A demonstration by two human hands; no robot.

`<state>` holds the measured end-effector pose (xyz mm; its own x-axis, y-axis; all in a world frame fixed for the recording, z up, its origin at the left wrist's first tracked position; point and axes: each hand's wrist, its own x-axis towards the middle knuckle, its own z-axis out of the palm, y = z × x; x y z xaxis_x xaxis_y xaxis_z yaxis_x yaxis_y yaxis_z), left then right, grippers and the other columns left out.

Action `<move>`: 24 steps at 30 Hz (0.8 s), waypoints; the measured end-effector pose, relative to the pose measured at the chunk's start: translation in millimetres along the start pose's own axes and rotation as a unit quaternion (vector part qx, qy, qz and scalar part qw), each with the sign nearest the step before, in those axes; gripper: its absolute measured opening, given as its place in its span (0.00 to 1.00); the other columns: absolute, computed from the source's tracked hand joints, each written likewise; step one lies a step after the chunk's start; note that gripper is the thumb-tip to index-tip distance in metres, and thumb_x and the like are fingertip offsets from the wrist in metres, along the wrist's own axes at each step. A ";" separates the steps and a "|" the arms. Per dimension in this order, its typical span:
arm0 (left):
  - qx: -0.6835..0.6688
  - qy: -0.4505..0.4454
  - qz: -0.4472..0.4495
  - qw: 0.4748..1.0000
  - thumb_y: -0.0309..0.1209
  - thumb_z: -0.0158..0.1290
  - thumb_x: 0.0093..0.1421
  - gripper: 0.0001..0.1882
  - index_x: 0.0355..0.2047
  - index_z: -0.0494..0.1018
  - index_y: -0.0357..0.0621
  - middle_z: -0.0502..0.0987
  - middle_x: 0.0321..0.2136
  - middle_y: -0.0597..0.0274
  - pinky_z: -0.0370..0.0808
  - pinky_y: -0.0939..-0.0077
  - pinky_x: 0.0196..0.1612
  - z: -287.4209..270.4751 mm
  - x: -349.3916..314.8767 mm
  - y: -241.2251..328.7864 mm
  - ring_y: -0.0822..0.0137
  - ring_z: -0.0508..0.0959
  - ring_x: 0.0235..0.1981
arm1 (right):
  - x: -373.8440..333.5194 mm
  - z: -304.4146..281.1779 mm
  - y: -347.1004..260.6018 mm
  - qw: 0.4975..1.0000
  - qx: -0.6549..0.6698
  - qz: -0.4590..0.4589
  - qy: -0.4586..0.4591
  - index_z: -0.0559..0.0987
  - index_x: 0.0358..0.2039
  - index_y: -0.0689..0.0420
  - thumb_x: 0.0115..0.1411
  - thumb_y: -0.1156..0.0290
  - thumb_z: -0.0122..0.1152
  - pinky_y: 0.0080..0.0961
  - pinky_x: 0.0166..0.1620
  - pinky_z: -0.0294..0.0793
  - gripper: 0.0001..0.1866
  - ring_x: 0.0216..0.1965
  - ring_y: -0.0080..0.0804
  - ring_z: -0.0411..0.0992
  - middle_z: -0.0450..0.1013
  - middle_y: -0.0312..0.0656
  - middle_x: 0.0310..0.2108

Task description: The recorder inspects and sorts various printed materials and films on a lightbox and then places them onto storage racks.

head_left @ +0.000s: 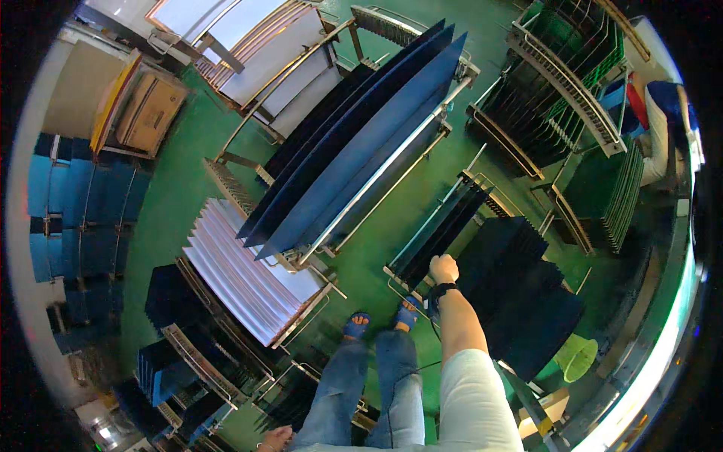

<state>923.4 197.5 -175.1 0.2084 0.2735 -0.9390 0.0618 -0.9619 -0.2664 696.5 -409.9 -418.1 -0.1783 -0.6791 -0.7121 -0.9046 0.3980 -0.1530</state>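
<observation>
The right grip (444,269) is curled together into a fist, seen from its back; whether anything is clamped inside it cannot be told. A dark watch (446,288) is worn on that wrist. The fist is held at the near end of a narrow rack (424,221), by which dark panels (446,228) are carried in upright rows. The left grip (276,438) is seen low down, beside the thigh, partly cut off by the lower edge; its state cannot be told.

To the right of the fist, a broad group of dark panels (520,297) is seen, with a yellow-green basket (577,357) placed near its lower end. Blue sandals (357,325) are worn on the feet, which are set on a green floor (169,203). Farther up, large blue sheets (369,162) are stood on edge in a bigger rack, and pale sheets (252,271) are ranked to its lower left. At the far right, another person's pale sleeve (657,151) is seen beside more racked panels.
</observation>
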 end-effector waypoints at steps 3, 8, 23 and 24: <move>-0.025 -0.040 0.172 0.984 0.45 0.48 0.58 0.23 0.48 0.68 0.43 0.72 0.43 0.65 0.67 0.76 0.45 6.2 41.0 -31.8 0.73 0.70 0.44 | -3.3 -10.0 -2.0 0.999 0.000 -0.010 0.039 0.78 0.30 0.63 0.52 0.60 0.45 0.39 0.42 0.71 0.19 0.39 0.49 0.72 0.73 0.55 0.35; 0.049 0.034 0.235 0.970 0.44 0.48 0.56 0.22 0.45 0.70 0.42 0.76 0.37 0.58 0.69 0.73 0.45 -0.2 -9.6 96.4 0.66 0.75 0.40 | -98.9 -87.2 69.4 0.958 -0.061 -0.191 0.205 0.75 0.20 0.62 0.54 0.63 0.44 0.41 0.29 0.71 0.17 0.25 0.51 0.71 0.73 0.53 0.23; 0.023 -0.256 0.550 0.794 0.57 0.37 0.59 0.34 0.50 0.64 0.38 0.71 0.45 0.57 0.65 0.71 0.50 59.9 -283.9 426.3 0.64 0.70 0.46 | -556.9 -188.6 266.3 0.882 0.447 -0.142 0.052 0.76 0.30 0.62 0.58 0.62 0.53 0.17 0.28 0.68 0.14 0.25 0.17 0.67 0.70 0.31 0.23; 0.037 -0.330 0.531 0.779 0.57 0.37 0.58 0.34 0.50 0.64 0.38 0.71 0.44 0.57 0.66 0.72 0.49 75.3 -307.6 420.1 0.64 0.71 0.44 | -567.7 -182.4 278.0 0.884 0.444 -0.133 0.060 0.76 0.29 0.62 0.58 0.63 0.52 0.17 0.28 0.68 0.14 0.25 0.18 0.67 0.71 0.31 0.23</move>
<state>811.8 -290.9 -14.5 -0.4459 -0.7146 -0.5390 0.1347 -0.6489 0.7489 475.6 -26.2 68.6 -0.0933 -0.8603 -0.5012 -0.2696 0.5064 -0.8191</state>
